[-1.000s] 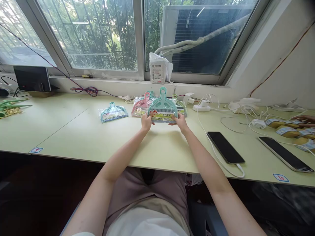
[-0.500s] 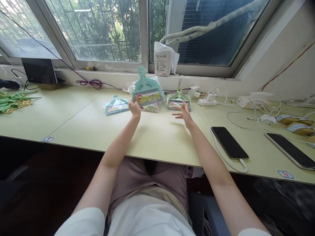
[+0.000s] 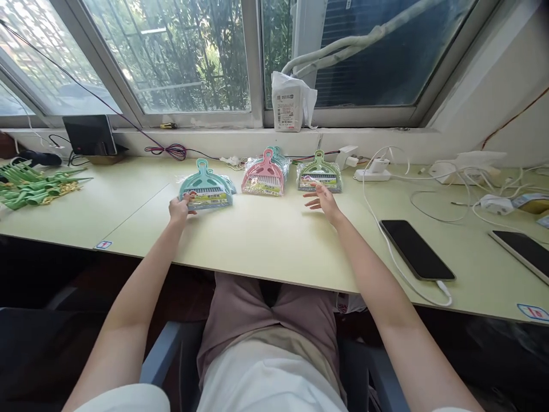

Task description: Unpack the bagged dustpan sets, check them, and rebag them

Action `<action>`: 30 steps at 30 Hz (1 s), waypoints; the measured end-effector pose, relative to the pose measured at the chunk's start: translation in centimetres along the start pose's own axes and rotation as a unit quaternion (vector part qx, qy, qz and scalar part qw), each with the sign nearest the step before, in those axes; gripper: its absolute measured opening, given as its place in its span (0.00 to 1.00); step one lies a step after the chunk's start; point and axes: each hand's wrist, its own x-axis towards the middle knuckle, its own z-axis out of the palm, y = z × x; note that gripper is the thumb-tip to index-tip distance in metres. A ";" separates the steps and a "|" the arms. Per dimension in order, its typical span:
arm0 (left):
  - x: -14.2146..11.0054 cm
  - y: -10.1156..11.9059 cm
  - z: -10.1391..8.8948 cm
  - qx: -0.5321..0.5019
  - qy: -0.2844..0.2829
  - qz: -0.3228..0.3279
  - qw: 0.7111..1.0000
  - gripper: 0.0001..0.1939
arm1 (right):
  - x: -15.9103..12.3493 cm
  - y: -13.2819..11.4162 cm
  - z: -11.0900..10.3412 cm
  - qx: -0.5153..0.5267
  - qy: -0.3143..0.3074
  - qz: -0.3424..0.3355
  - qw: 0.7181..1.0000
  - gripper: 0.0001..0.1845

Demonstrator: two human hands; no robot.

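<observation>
My left hand (image 3: 179,209) grips the lower left corner of a blue dustpan and brush set (image 3: 205,184) in clear wrapping. That set is low over the left of the table, in front of another wrapped blue one that it mostly hides. In the middle lies a pink dustpan set (image 3: 263,175), with a blue-green one (image 3: 281,163) partly behind it. A green dustpan set (image 3: 319,173) lies to the right. Just in front of the green set hovers my right hand (image 3: 321,203), holding nothing, its fingers apart.
A phone (image 3: 416,249) on a white cable and a second phone (image 3: 521,254) lie at the right. Chargers and tangled cables (image 3: 467,177) spread behind them. Green artificial stems (image 3: 34,186) and a dark tablet (image 3: 90,135) are at the left. A wrapped box (image 3: 288,109) stands on the sill.
My left hand has carried the blue dustpan set left and down from the middle, uncovering the pink set. My right hand stays open near the green set. The view has shifted slightly left.
</observation>
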 end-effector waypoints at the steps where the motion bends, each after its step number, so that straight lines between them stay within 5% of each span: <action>1: 0.4 -0.3 0.5 0.030 0.002 -0.004 1.000 0.09 | 0.0 0.1 0.0 -0.002 0.004 0.002 1.000 0.31; 9: 4.2 0.4 4.3 0.357 0.089 0.044 0.929 0.21 | -0.1 0.2 0.2 -0.025 0.069 -0.002 0.997 0.30; 18: 3.0 0.0 6.5 0.338 0.158 0.099 0.922 0.24 | 0.6 1.3 -0.1 -0.111 0.126 -0.037 0.985 0.26; 23: 0.9 1.8 6.3 0.339 0.124 0.122 0.924 0.30 | 1.7 2.4 -1.4 -0.305 0.266 -0.061 0.913 0.25; 27: -1.3 3.0 5.6 0.286 0.170 0.209 0.920 0.26 | 3.5 2.9 -3.1 -0.349 0.361 0.011 0.865 0.26; 30: -2.9 3.3 5.9 0.253 0.161 0.310 0.902 0.22 | 5.2 2.8 -4.3 -0.370 0.331 0.094 0.863 0.26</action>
